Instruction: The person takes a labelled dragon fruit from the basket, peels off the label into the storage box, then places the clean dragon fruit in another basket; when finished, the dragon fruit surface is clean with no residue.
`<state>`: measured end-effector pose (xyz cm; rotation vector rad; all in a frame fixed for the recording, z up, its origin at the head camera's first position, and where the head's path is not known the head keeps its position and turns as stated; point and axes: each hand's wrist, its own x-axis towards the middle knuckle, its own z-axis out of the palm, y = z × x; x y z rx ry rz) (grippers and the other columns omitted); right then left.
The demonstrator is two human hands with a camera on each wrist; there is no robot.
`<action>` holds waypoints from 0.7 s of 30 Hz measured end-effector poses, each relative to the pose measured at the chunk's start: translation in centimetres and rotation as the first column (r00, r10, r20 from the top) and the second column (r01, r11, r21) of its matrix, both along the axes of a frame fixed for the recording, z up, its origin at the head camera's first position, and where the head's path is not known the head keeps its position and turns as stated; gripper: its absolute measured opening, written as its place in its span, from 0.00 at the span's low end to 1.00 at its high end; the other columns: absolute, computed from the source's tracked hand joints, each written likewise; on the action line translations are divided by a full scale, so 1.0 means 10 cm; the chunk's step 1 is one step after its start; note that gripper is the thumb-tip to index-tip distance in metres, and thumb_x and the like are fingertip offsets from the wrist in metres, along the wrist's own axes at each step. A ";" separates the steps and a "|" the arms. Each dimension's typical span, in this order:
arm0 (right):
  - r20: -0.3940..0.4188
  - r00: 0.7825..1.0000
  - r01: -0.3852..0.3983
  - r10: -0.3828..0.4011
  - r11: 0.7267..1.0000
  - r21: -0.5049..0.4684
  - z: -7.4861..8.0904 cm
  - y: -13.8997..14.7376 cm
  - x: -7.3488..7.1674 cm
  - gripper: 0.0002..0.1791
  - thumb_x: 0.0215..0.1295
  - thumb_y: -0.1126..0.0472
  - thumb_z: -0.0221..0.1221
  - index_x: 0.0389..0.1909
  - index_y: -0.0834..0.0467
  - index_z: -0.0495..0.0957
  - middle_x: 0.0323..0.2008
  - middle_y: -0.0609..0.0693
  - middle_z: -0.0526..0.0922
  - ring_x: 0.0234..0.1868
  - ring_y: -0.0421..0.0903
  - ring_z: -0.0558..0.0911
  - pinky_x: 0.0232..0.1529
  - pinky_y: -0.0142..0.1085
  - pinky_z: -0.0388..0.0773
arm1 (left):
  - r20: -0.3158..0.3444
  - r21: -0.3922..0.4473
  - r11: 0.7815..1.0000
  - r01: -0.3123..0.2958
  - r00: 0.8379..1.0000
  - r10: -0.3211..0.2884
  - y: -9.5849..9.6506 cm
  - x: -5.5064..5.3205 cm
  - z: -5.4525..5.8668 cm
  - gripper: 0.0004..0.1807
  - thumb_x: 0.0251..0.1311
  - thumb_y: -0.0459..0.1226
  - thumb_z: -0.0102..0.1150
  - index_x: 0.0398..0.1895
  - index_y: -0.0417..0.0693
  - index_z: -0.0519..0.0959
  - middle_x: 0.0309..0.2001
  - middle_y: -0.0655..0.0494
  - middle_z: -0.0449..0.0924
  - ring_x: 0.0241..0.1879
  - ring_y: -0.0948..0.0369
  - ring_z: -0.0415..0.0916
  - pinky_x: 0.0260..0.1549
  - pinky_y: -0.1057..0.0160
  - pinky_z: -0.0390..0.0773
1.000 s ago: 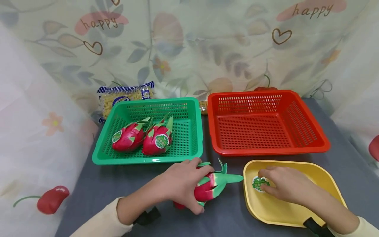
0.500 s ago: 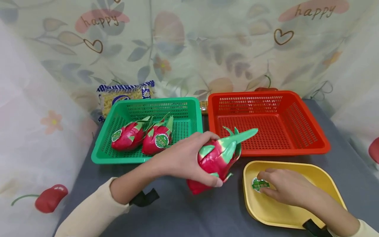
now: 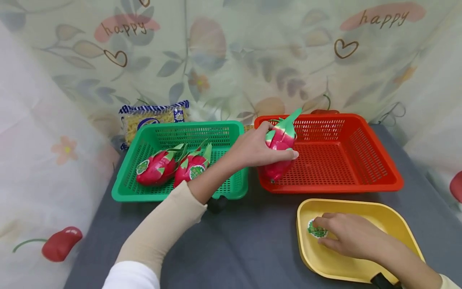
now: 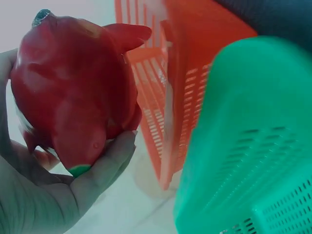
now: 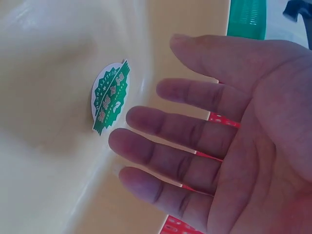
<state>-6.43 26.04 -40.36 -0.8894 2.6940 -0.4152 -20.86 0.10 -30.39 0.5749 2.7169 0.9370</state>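
Note:
My left hand grips a dragon fruit over the left side of the red basket. In the left wrist view, fingers and thumb wrap round the red fruit, its green-tipped scales showing. Over the yellow tray is my right hand, palm down and holding nothing. The right wrist view shows its fingers loosely extended beside a round green-and-white sticker on the tray. Two more dragon fruits, one with a clear view of its sticker and another partly behind my left arm, lie in the green basket.
Behind the green basket leans a bag of pasta with blue-striped ends. The two baskets stand side by side with a narrow gap on the grey tablecloth. A patterned curtain hangs along the back.
My left hand has lifted the dragon fruit from the tablecloth and carried it up, forward and right to the red basket. The right hand has stayed nearly still at the sticker.

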 end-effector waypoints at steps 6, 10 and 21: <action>0.022 0.999 -0.032 0.033 0.999 -0.021 -0.02 0.01 0.00 0.13 0.61 0.53 0.70 0.45 0.50 0.83 0.37 0.38 0.81 0.32 0.34 0.78 0.29 0.35 0.77 | -0.028 -0.055 0.997 -0.047 0.999 0.046 0.20 -0.23 -0.05 0.53 0.45 0.70 0.65 0.70 0.51 0.62 0.46 0.60 0.75 0.42 0.61 0.74 0.31 0.65 0.80; 0.031 0.999 -0.038 0.039 0.999 -0.025 -0.03 0.01 0.02 0.14 0.61 0.54 0.70 0.46 0.51 0.82 0.36 0.38 0.80 0.31 0.32 0.77 0.28 0.34 0.76 | -0.060 -0.135 0.989 -0.061 0.997 0.053 0.33 -0.28 -0.12 0.54 0.45 0.72 0.63 0.69 0.51 0.62 0.45 0.60 0.75 0.42 0.62 0.74 0.32 0.65 0.79; 0.013 0.996 -0.090 0.090 0.996 -0.015 -0.05 -0.02 0.02 0.16 0.59 0.54 0.71 0.47 0.53 0.83 0.41 0.40 0.83 0.38 0.36 0.81 0.36 0.38 0.81 | -0.167 -0.450 0.879 -0.155 0.982 0.087 0.77 -0.27 -0.36 0.54 0.45 0.75 0.58 0.72 0.57 0.60 0.55 0.53 0.72 0.48 0.60 0.72 0.35 0.64 0.81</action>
